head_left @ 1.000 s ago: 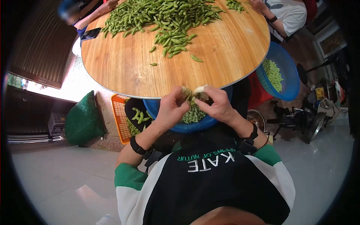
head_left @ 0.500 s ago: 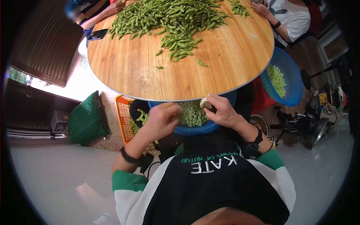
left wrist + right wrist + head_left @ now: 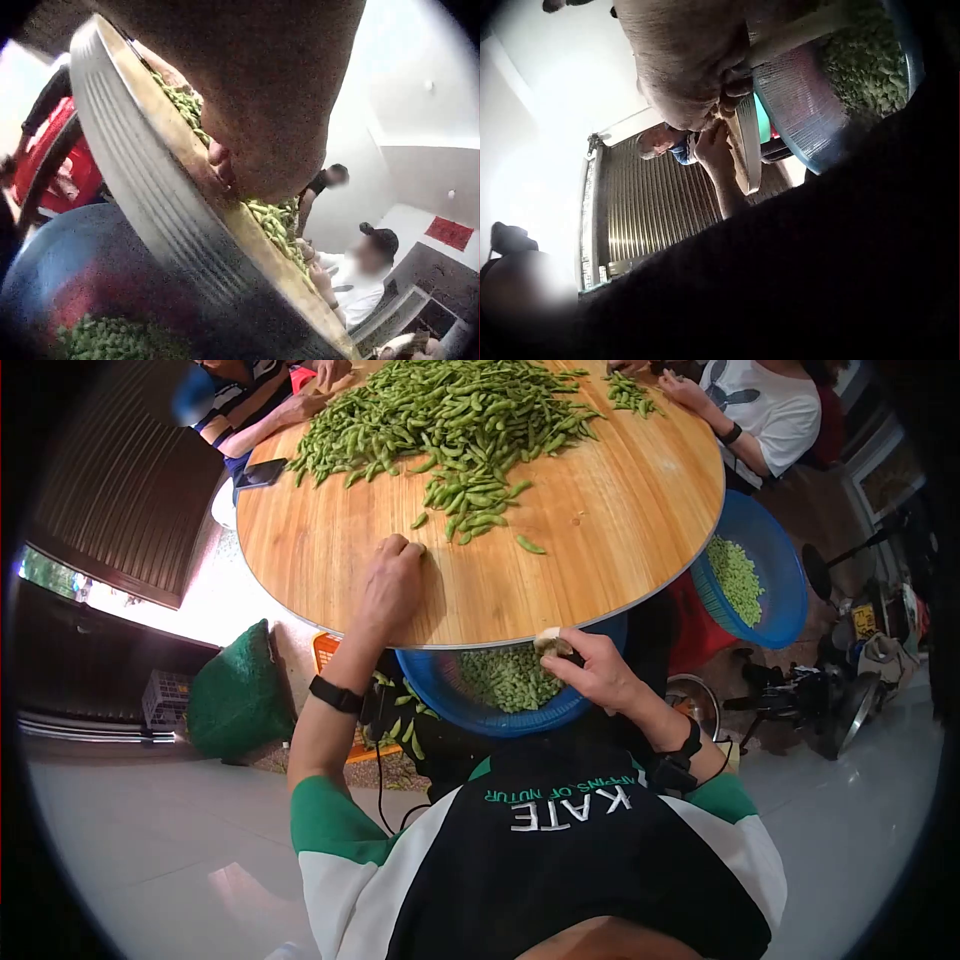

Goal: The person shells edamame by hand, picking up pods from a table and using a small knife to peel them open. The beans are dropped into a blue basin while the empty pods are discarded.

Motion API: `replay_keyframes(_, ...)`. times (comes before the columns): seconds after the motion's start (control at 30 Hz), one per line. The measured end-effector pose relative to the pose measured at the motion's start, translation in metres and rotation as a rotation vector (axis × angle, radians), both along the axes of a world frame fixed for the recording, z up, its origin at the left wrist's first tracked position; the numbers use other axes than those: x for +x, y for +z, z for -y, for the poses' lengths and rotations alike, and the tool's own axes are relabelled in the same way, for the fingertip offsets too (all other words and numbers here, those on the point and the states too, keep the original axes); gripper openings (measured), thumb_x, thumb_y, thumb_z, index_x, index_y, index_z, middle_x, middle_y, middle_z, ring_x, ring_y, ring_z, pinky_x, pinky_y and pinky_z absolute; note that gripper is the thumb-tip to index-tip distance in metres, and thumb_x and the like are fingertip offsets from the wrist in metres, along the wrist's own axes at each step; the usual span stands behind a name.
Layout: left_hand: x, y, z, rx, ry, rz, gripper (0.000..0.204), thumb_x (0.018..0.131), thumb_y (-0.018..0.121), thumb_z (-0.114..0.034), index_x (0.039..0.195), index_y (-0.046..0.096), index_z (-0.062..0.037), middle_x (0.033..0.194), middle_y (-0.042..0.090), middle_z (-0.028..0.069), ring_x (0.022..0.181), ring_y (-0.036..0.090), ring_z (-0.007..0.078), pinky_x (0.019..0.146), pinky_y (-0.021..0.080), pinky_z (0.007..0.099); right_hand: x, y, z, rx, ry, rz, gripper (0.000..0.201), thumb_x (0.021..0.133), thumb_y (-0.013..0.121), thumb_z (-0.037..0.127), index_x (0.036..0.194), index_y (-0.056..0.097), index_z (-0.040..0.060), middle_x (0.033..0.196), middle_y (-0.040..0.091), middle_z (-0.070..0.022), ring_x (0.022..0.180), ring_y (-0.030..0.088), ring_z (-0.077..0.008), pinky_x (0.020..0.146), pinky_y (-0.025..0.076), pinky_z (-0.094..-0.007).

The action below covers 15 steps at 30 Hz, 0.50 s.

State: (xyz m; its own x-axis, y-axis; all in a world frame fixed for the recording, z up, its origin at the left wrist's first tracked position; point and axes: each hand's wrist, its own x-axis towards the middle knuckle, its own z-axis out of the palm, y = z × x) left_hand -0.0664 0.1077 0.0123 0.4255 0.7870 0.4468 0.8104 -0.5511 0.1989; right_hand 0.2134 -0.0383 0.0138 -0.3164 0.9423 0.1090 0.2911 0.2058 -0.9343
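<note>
On the round wooden table (image 3: pixel 630 550), my left hand (image 3: pixel 392 582) curls its fingers down over a small soybean pod that lay there, hiding it. In the left wrist view the wrist blocks most of that hand (image 3: pixel 219 159). A large heap of green soybean pods (image 3: pixel 440 415) lies just beyond. My right hand (image 3: pixel 600 672) hovers by the near table edge, thumb and forefinger bent close together, with something pale at the forefinger's tip; I cannot tell whether it pinches anything. Below it, a blue basket (image 3: pixel 440 702) holds shelled beans (image 3: pixel 510 685).
Loose pods lie left of the basket, near an orange crate (image 3: pixel 325 648). Another blue basket (image 3: pixel 785 600) of shelled beans stands at right. A phone (image 3: pixel 262 474) lies at the table's left edge. Other people sit around the far side. A green sack (image 3: pixel 238 698) stands on the floor.
My hands were together over the basket and then parted. My left hand has reached forward onto the table, to the small pod. My right hand has stayed near the table edge.
</note>
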Motion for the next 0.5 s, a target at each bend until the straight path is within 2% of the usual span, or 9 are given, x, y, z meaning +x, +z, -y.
replay_keyframes(0.07,0.000,-0.004,-0.003,0.016,-0.049,0.079,0.012,0.086,0.056,-0.007,0.096,0.062,-0.0026,0.085,0.058,0.0116,0.082,0.059,0.0284,0.072,0.048,0.0363,0.000,0.001,0.000,-0.110,0.028,-0.074,0.032,0.089,0.059,0.012,0.117,0.054,-0.0017,0.073,0.055,-0.0042,0.060,0.053,-0.0116,0.055,0.043,-0.0272)
replay_keyframes(0.1,0.004,-0.002,0.004,0.015,-0.055,0.073,0.012,0.086,0.056,-0.007,0.096,0.062,-0.0026,0.085,0.058,0.0116,0.082,0.059,0.0284,0.072,0.048,0.0363,-0.001,0.005,0.001,-0.110,0.022,-0.079,0.032,0.089,0.059,0.012,0.117,0.054,-0.0017,0.073,0.055,-0.0042,0.060,0.053,-0.0116,0.055,0.043,-0.0272)
replay_keyframes(0.17,0.024,0.006,0.029,-0.523,-0.023,0.519,0.014,0.090,0.056,-0.013,0.096,0.062,-0.0016,0.078,0.057,0.0042,0.073,0.056,0.0154,0.065,0.047,0.0283,-0.001,0.015,0.000,-0.384,0.092,-0.425,0.044,0.094,0.053,0.015,0.133,0.043,0.0002,0.077,0.054,-0.0002,0.058,0.049,-0.0057,0.052,0.040,-0.0216)
replay_keyframes(0.2,0.034,0.006,0.044,-0.761,-0.106,0.827,0.016,0.092,0.056,-0.016,0.097,0.060,-0.0009,0.076,0.055,-0.0015,0.070,0.051,0.0055,0.059,0.041,0.0204,-0.003,0.015,0.000,-0.391,0.082,-0.430,0.044,0.094,0.053,0.015,0.133,0.043,0.0002,0.077,0.054,-0.0002,0.058,0.049,-0.0057,0.052,0.040,-0.0216)
replay_keyframes(0.27,0.053,0.029,0.073,-1.071,-0.161,1.048,0.015,0.092,0.056,-0.016,0.092,0.058,-0.0020,0.073,0.051,-0.0039,0.060,0.044,0.0047,0.055,0.037,0.0208,-0.008,0.018,-0.005,-0.352,0.101,-0.438,0.043,0.096,0.045,0.008,0.137,0.036,-0.0021,0.082,0.055,-0.0050,0.056,0.046,-0.0050,0.049,0.039,-0.0182)
replay_keyframes(0.3,0.060,0.028,0.082,-1.077,-0.169,1.044,0.015,0.092,0.056,-0.016,0.092,0.058,-0.0020,0.073,0.051,-0.0039,0.060,0.044,0.0047,0.055,0.037,0.0208,-0.012,0.022,-0.005,-0.339,0.087,-0.495,0.041,0.097,0.044,0.008,0.136,0.038,-0.0017,0.082,0.056,-0.0047,0.056,0.046,-0.0049,0.047,0.039,-0.0177)
replay_keyframes(0.37,0.070,0.026,0.095,-1.169,-0.255,1.210,0.014,0.093,0.056,-0.017,0.095,0.058,-0.0028,0.074,0.053,-0.0034,0.060,0.043,0.0027,0.054,0.034,0.0180,-0.016,0.020,-0.005,-0.357,0.086,-0.522,0.043,0.097,0.046,0.010,0.138,0.037,0.0009,0.082,0.057,-0.0030,0.055,0.045,-0.0036,0.048,0.038,-0.0167)
replay_keyframes(0.5,0.077,0.011,0.099,-1.166,-0.327,1.280,0.014,0.093,0.056,-0.016,0.095,0.058,-0.0025,0.074,0.054,-0.0033,0.062,0.044,0.0031,0.056,0.035,0.0185,-0.015,0.014,0.000,-0.364,0.085,-0.565,0.044,0.097,0.047,0.012,0.140,0.037,0.0039,0.083,0.058,-0.0015,0.053,0.045,-0.0021,0.046,0.038,-0.0157)
